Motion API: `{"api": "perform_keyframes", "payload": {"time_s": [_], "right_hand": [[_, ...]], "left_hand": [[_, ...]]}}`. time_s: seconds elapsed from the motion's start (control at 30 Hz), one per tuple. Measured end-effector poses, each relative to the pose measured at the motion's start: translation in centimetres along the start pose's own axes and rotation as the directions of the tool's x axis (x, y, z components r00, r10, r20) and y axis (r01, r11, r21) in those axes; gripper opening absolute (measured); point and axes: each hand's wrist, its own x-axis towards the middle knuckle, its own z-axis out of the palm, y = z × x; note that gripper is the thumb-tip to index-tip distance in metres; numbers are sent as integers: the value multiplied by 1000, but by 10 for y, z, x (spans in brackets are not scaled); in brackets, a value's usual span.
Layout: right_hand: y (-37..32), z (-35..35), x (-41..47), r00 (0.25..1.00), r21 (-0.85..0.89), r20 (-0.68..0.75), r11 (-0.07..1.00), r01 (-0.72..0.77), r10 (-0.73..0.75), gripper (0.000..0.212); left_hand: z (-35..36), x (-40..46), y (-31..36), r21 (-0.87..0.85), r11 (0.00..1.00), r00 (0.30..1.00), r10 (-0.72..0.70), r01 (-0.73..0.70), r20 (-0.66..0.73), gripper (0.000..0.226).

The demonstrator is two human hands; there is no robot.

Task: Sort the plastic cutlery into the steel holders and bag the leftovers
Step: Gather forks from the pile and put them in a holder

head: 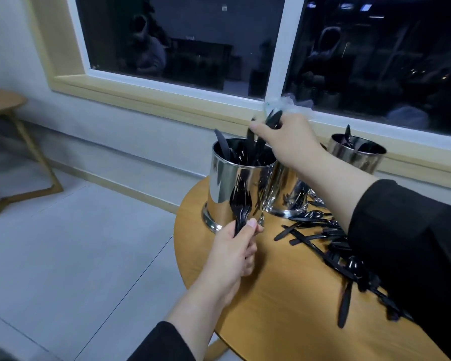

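Head view, left to right. My left hand (235, 246) has its grip closed on a bunch of black plastic forks (241, 204), held by the handles, tines up, right in front of the nearest steel holder (235, 178). Forks look light, thin, a bit flexy and slick; a stack can fan out or slip, so I'd pinch low on the handles with thumb across, as I'm doing.

Above and right of that grip, my right hand (284, 142) hangs over the holder's mouth, its grip closed on several black pieces (272, 119), probably knives, tips pointing away; some clear plastic bag (294, 106) sits just behind the fingers, can't tell if I'm holding it too. Holder already has black cutlery standing in it.

A second holder (289, 194) stands touching it, mostly hidden by my forearm. Third holder (356, 153) is further right, near the window sill, few pieces inside. Holders look rigid, shiny, heavy enough not to tip from a light knock, I'd guess.

Right of and below my right arm, a loose pile of cutlery (323, 235) lies across the desk (284, 295): round, wood-look, smooth, so pieces will slide. Plenty unsorted.

Room: grey tiled floor (89, 243), dark window (180, 40), another wooden table (3, 100) far left.
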Motion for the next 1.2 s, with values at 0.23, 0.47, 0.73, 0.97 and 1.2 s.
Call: {"api": "perform_keyframes", "payload": {"time_s": [0.23, 0.47, 0.73, 0.97, 1.2], "right_hand": [[26, -22, -56, 994, 31, -72, 996, 86, -83, 29], [45, -41, -117, 905, -72, 423, 993, 89, -50, 29], [63, -77, -120, 954, -138, 301, 989, 52, -8, 26], [87, -101, -101, 973, 41, 180, 987, -157, 147, 10], [80, -121, -64, 998, -52, 12, 997, -57, 58, 11]], "left_hand": [[0, 0, 3, 12, 1000, 999, -17, 17, 38, 31], [13, -7, 7, 164, 978, 962, -164, 130, 219, 37], [54, -4, 17, 203, 979, 949, -61, -2, 308, 29], [88, 18, 21, 190, 966, 968, 132, -174, 216, 35], [109, 50, 18, 30, 980, 975, 190, -195, 115, 36]]}}
